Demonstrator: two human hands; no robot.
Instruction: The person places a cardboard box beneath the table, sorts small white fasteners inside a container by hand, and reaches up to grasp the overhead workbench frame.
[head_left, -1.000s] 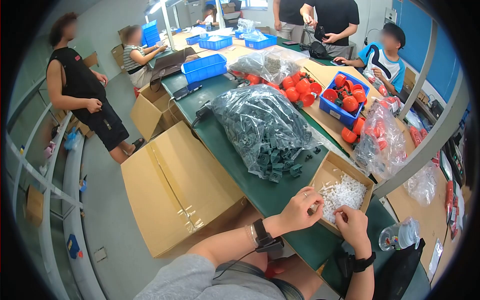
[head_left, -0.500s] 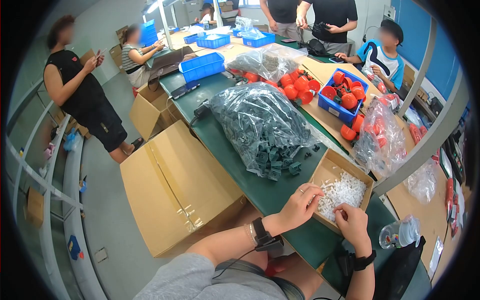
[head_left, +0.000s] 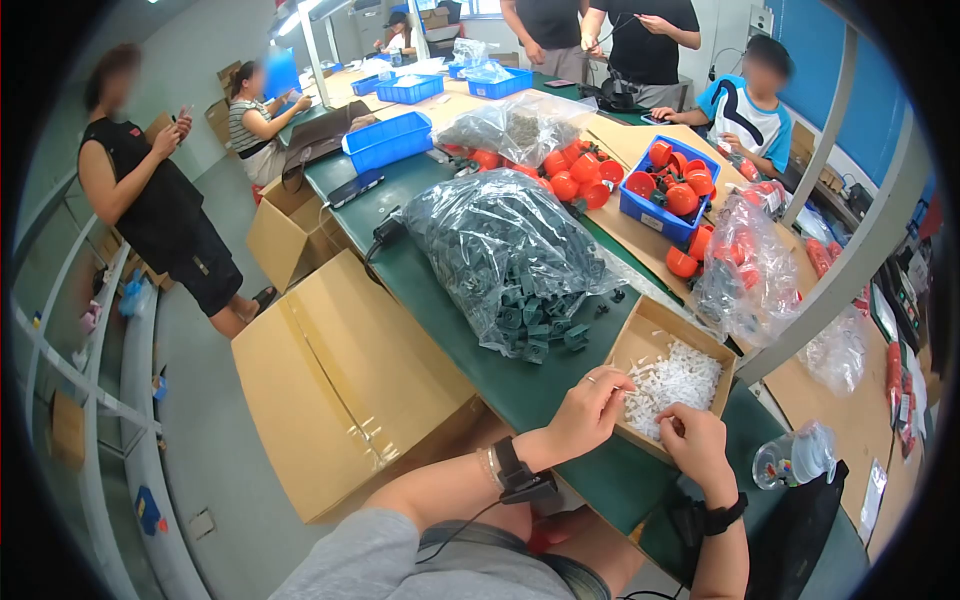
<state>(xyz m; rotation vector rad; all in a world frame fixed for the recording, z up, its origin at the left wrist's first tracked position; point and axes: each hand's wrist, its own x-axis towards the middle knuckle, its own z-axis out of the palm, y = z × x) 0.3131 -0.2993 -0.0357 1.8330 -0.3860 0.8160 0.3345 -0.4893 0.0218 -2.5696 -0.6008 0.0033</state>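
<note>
Many small white plastic pieces (head_left: 682, 378): heaped loose in the shallow, open brown cardboard box (head_left: 640, 343); best pinched singly and lightly, over the heap, so drops fall back.
Left hand (head_left: 583, 412): at the box's near-left edge, heap just beside; thumb and forefinger drawn together, cannot tell whether grasping a piece.
Right hand (head_left: 698, 443): at the heap's near edge, fingers curled, contents hidden.
Dark green desk (head_left: 525, 392): carries the box.

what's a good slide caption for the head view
Left hand and right hand at an open box of small white parts.
</note>
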